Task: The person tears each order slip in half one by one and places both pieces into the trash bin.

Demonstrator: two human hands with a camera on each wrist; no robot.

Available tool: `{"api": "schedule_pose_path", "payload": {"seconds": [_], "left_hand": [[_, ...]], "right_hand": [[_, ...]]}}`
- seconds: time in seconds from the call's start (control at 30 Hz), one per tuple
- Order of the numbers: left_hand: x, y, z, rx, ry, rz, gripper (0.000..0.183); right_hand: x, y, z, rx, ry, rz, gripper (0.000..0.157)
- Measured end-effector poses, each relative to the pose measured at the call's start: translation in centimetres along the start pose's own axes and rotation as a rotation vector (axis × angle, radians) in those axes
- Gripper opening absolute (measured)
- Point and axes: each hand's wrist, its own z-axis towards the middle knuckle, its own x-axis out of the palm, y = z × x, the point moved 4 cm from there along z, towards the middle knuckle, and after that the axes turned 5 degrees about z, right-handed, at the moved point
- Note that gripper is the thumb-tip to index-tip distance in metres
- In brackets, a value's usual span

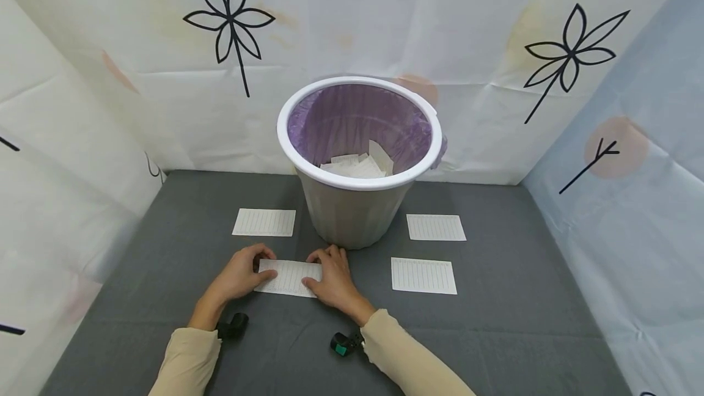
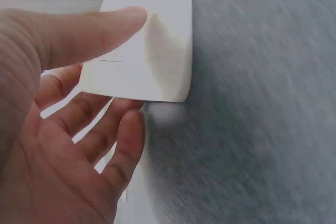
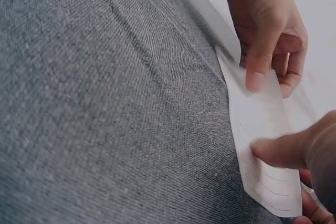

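A white ruled paper slip is held between both hands just in front of the bin. My left hand pinches its left end, thumb on top and fingers beneath, as the left wrist view shows. At the right end, my right hand holds the slip with its thumb laid on the printed face and its fingers under the edge. The slip bends slightly near the right hand in the right wrist view.
A grey waste bin with a white rim and purple liner holds several paper pieces. Other ruled slips lie on the grey cloth: one at back left, one at back right, one at right. Patterned white curtains surround the table.
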Motion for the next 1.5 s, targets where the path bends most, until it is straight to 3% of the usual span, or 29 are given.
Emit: {"api": "schedule_pose_path", "payload": {"seconds": [0.2,0.43,0.9,1.23,1.5], "left_hand": [[-0.1,-1.1,0.3,0.024,0.022,-0.043,0.009],[-0.6,-3.4,0.6,0.091,0.013,-0.145,0.005],[-0.1,-11.2,1.6,0.138,0.019,-0.381,0.014],[0.7,-15.6,3.4,0.177,-0.015,-0.468,0.011],[1.3,-17.2,3.9,0.206,-0.036,-0.479,0.011]], "right_hand": [[-1.3,0.1,-0.5,-0.049,-0.043,0.106,0.004],[-5.0,1.2,-1.6,-0.093,-0.050,0.204,0.007],[-12.9,1.5,-3.8,-0.044,-0.078,0.467,0.009],[-16.8,2.3,-4.7,-0.129,-0.110,0.464,0.007],[-17.9,2.5,-4.6,-0.151,-0.118,0.428,0.008]]}}
